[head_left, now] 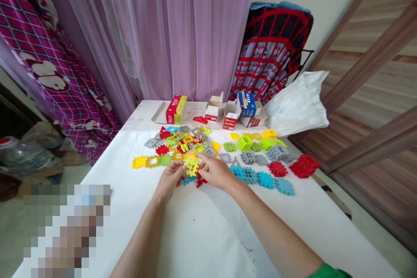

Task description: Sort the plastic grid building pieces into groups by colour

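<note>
A yellow-green interlocking plastic block (190,167) with window-like openings is between my two hands, over the white table. My left hand (172,177) pinches its left side with thumb and fingers. On the other side, my right hand (215,171) grips its right edge, index finger stretched along the top. Blue and red blocks show partly beneath my hands. Just beyond lies a mixed pile of interlocking blocks (182,139) in red, grey, yellow and green. A yellow block (139,162) starts a short row left of my hands.
Colour-sorted blocks stand to the right: green ones (245,142), grey ones (279,153), blue ones (266,179) and a red stack (305,166). Behind are a red-and-yellow box (176,110), small open cartons (230,119), a blue box (246,103) and a white plastic bag (298,106).
</note>
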`<move>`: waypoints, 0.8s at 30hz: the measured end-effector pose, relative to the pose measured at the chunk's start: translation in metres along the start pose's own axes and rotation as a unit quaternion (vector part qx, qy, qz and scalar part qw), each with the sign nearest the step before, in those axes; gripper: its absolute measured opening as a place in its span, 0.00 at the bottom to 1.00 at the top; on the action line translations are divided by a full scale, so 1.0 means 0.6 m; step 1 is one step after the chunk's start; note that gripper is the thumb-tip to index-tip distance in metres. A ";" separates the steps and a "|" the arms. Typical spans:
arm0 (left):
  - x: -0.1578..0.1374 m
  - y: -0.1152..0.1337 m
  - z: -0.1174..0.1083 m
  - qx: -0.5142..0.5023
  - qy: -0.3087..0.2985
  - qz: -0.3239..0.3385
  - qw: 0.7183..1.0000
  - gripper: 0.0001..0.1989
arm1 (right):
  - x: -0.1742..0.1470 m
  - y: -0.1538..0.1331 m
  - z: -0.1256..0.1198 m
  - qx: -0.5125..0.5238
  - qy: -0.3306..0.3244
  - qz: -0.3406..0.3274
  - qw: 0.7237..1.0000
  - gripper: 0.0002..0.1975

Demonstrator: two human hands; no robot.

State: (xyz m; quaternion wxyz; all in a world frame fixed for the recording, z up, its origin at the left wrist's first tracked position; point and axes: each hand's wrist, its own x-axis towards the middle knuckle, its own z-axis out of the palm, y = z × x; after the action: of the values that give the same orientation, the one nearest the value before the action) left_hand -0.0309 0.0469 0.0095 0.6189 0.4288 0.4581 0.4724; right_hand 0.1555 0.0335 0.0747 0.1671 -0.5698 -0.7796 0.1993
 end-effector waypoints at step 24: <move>-0.010 0.014 -0.005 0.054 -0.025 0.000 0.998 0.33 | -0.007 0.048 -0.103 -0.173 -0.004 -0.091 0.981 0.26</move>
State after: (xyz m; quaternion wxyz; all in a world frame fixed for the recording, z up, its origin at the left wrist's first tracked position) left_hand -0.0362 0.0426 0.0181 0.6060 0.4735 0.4673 0.4361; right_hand 0.2106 0.0445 0.1134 0.0800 -0.5162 -0.8513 0.0480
